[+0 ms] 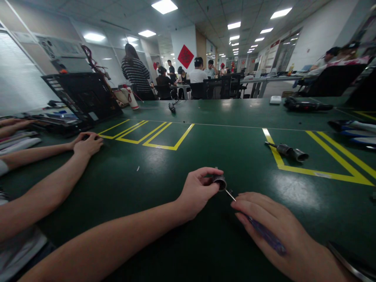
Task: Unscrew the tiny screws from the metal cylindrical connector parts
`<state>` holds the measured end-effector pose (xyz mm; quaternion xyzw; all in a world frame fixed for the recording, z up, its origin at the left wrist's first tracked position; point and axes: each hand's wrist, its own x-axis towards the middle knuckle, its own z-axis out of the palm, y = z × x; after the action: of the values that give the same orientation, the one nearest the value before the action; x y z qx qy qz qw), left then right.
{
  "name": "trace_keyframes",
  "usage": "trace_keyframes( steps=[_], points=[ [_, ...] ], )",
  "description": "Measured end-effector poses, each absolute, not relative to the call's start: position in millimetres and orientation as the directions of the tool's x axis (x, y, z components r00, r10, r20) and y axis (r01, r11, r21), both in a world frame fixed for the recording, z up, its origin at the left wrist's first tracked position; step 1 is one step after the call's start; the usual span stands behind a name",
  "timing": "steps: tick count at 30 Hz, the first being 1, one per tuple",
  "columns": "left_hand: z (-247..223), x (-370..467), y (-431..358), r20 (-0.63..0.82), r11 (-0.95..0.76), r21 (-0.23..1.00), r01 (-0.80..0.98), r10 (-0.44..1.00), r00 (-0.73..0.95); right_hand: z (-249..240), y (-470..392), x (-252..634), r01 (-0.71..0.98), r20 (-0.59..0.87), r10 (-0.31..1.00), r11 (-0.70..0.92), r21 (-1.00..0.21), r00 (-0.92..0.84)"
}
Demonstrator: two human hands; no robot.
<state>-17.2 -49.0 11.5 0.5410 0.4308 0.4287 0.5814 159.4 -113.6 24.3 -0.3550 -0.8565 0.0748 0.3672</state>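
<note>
Between the thumb and fingers of my left hand [199, 192] is a small dark grey, hollow cylindrical metal part [219, 181], its round opening turned toward me. My right hand [272, 223] is closed around a screwdriver [266, 237] with a translucent purple handle. The thin shaft runs up and left, and its tip meets the lower rim of the cylindrical part; whether it engages a screw there I cannot tell. A tiny dark piece lies on the green table [164, 188] just beside the shaft. Farther right rests a similar grey metal part with a narrow stem [289, 152].
Yellow tape outlines [160, 147] mark the table. At left, a co-worker's hands [88, 143] rest near a black open-framed unit [85, 96]. A black tool [307, 105], a white box [275, 100] and a small dark device [172, 107] lie toward the far edge. People sit behind.
</note>
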Motion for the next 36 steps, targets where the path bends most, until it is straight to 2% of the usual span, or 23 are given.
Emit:
trace_keyframes(
  steps=[9,17,36],
  points=[
    [10.7,-15.5,-49.1,-0.030,0.036,0.999,-0.021,0.971,0.239,25.0,-113.7,157.2,0.577,0.639,0.627,0.747,-0.330,-0.446],
    [8.9,-13.8,-48.6,-0.023,0.027,1.000,-0.013,0.976,0.218,26.7,-114.5,154.5,0.605,0.686,0.563,0.765,-0.221,-0.462],
    [6.6,-13.9,-47.9,-0.005,0.007,1.000,-0.007,0.971,0.239,20.7,-114.6,152.8,0.621,0.655,0.547,0.770,-0.149,-0.521]
  ],
)
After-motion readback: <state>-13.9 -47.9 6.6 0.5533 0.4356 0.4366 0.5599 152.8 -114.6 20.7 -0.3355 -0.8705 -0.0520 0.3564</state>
